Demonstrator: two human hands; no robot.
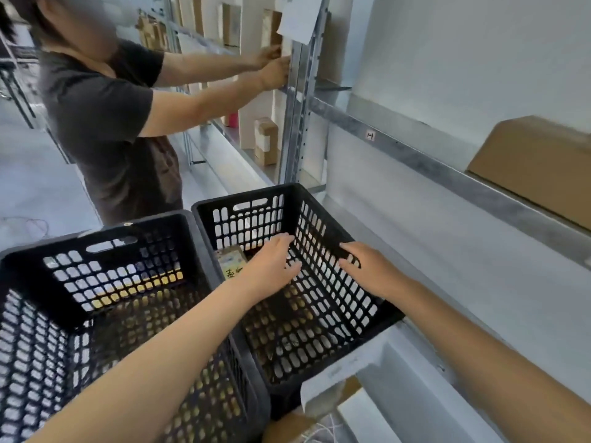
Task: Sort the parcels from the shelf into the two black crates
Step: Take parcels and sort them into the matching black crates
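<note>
- Left hand (271, 271): palm down, fingers straight and slightly spread, released, nothing in it. It is reaching into the right-hand black crate (246, 193), below rim level.
- Right hand (371, 273): resting on the top edge of that crate's right wall, relaxed fingers draped over the rim, holding no parcel.
- Left-hand black crate (38, 346): side by side with the right one, walls touching. Both have perforated walls and a handle slot on the far side. Cannot tell what they stand on.
- Small parcel (232, 263): pale box with yellow and green print, lying in the right crate near its far left corner, just beside the left hand's wrist. Print too blurred to read.
- Metal shelf (447, 174): runs along the right, close beside the right crate.
- Cardboard box (537, 167): brown, on the shelf level above the crates, well apart from both hands.
- Second person (105, 123): dark short-sleeved shirt, standing beyond the left crate, both arms stretched to the shelf's upright post (295, 123).
- Brown parcel (265, 140): upright on a farther shelf bay, behind that post.
- Paper sheet (300, 17): hanging at the top of the post.
</note>
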